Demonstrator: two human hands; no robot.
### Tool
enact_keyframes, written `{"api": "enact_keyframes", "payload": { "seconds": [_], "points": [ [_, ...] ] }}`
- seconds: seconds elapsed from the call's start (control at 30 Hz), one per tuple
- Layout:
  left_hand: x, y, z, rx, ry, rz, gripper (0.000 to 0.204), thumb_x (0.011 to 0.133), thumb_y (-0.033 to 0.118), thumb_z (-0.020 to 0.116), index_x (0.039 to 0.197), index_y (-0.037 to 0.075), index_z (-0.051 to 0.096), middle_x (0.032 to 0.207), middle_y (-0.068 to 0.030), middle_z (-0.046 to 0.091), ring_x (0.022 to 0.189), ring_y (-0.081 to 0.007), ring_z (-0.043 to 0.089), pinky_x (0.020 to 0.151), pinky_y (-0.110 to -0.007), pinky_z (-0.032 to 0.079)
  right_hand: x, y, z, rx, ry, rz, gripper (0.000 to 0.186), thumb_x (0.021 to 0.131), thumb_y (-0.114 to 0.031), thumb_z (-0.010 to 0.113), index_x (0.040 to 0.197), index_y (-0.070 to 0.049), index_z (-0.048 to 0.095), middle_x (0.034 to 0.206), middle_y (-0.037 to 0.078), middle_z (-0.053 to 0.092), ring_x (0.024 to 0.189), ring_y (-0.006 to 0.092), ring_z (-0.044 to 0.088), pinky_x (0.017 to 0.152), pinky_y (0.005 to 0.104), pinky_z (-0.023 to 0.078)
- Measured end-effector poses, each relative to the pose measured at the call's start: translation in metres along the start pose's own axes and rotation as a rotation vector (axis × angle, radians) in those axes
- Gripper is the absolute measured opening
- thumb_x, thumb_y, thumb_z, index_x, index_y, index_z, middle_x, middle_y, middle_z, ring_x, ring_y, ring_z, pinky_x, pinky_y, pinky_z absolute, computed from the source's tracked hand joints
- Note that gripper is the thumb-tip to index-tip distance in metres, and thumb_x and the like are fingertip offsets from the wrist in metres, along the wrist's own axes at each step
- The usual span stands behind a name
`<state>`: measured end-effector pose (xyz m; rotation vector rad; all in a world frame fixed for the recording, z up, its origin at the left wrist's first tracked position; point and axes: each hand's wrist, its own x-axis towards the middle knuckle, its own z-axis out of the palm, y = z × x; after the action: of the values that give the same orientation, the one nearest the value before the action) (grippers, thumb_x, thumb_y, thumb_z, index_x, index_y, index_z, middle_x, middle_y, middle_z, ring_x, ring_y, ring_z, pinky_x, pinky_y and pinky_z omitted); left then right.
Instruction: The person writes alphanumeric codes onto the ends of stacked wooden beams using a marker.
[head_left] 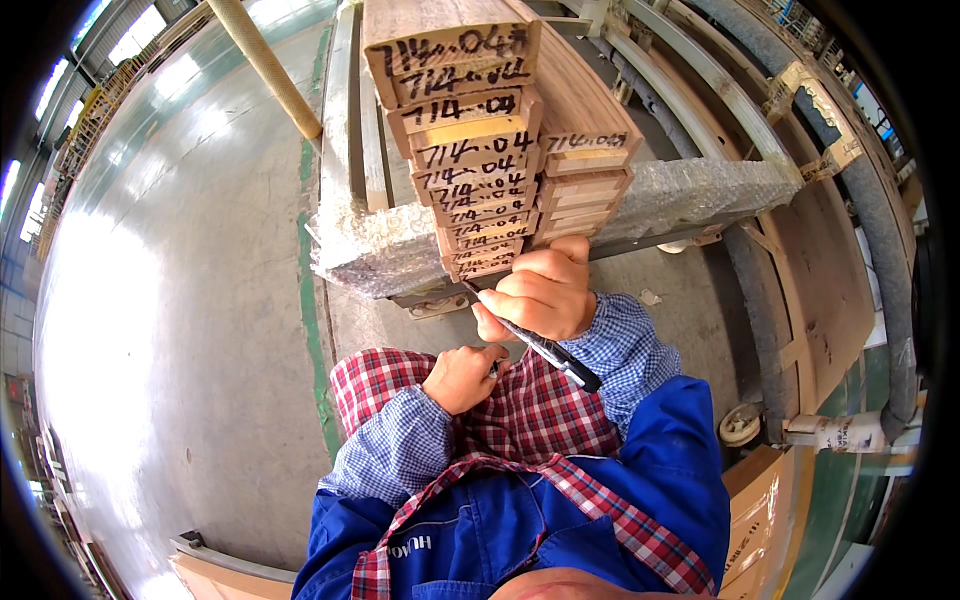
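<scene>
My right hand [545, 292] is closed round a black marker pen [548, 350]. Its tip points up at the lower end of a tall stack of wooden boards [480, 205]. Handwritten black marks cover the end faces of this stack. Beside it on the right is a second, shorter stack of boards [585, 190], with writing on its upper end. My left hand [462, 378] lies by my lap on the checked apron [540, 415], its fingers curled. Something small and dark shows at those fingers, too little to name.
The stacks rest on a cart beam wrapped in bubble film [710, 190]. A slanting tan pole [265, 70] stands left of them. To the right is a rack with padded grey bars [890, 270]. Cardboard boxes [755, 520] lie at the lower right.
</scene>
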<state>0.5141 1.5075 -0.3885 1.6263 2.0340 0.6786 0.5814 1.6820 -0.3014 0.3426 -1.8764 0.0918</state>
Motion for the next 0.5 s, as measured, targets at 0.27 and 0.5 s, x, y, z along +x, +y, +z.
{"api": "enact_keyframes", "payload": {
  "seconds": [0.27, 0.5],
  "points": [
    [-0.0005, -0.0023, 0.0016, -0.014, 0.025, 0.019, 0.019, 0.086, 0.02, 0.061, 0.102, 0.01, 0.063, 0.073, -0.0215, 0.065, 0.071, -0.0405, 0.064, 0.065, -0.049, 0.052, 0.002, 0.0015, -0.0033, 0.038, 0.06, 0.031, 0.025, 0.066, -0.019, 0.076, 0.088, -0.016, 0.063, 0.07, -0.011, 0.058, 0.069, 0.0136, 0.053, 0.07, 0.0322, 0.038],
    [-0.0011, -0.0006, -0.001, -0.012, 0.018, 0.003, 0.02, 0.085, 0.019, 0.061, 0.102, 0.009, 0.064, 0.074, -0.0219, 0.065, 0.071, -0.0403, 0.065, 0.065, -0.049, 0.052, 0.0, 0.0022, -0.0053, 0.087, 0.032, 0.012, 0.027, 0.065, -0.017, 0.076, 0.088, -0.016, 0.062, 0.073, -0.009, 0.058, 0.072, 0.0146, 0.053, 0.071, 0.0329, 0.04]
  ]
}}
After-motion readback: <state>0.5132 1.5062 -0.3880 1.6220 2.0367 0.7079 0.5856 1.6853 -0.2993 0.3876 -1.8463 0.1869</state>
